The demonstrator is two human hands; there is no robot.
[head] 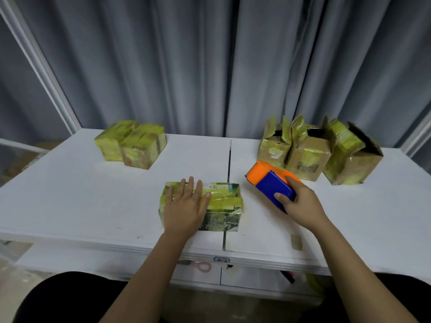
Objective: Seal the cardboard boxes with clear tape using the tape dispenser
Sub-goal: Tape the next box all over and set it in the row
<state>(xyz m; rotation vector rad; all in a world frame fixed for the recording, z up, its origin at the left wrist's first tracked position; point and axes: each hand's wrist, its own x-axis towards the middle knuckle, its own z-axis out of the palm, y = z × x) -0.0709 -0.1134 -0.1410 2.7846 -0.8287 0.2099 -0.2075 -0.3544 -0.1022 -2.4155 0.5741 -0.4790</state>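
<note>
Pressure from the left hand (pixel 186 206) is what this step needs first: it lies flat, fingers straight and spread, on the top of the small closed cardboard box covered in yellowish tape (pixel 224 206), which sits near the front edge of the white surface (pixel 70 194), over the dark seam between its two panels. This hand grasps nothing; it only presses the flaps down. I would keep it on the left half of the lid, so the right half stays free for the tape.

The right hand (pixel 300 201) has its grip clenched around the orange and blue plastic tape dispenser (pixel 270 183), thumb on the blue side, and holds it just beside the box on the right, apart from it, the orange end pointing away from the person. Whether tape already hangs from it, I cannot tell.

To do the step well, I think the dispenser should come down at one end of the lid seam, press there, and then be pulled along the seam in one straight line, with firm downward force so that the clear tape does not wrinkle. The box looks light, so it may slide if the left hand relaxes.

Two closed boxes (pixel 130 144) stand at the far left; three boxes with open flaps (pixel 319 152) wait at the far right, probably next.
</note>
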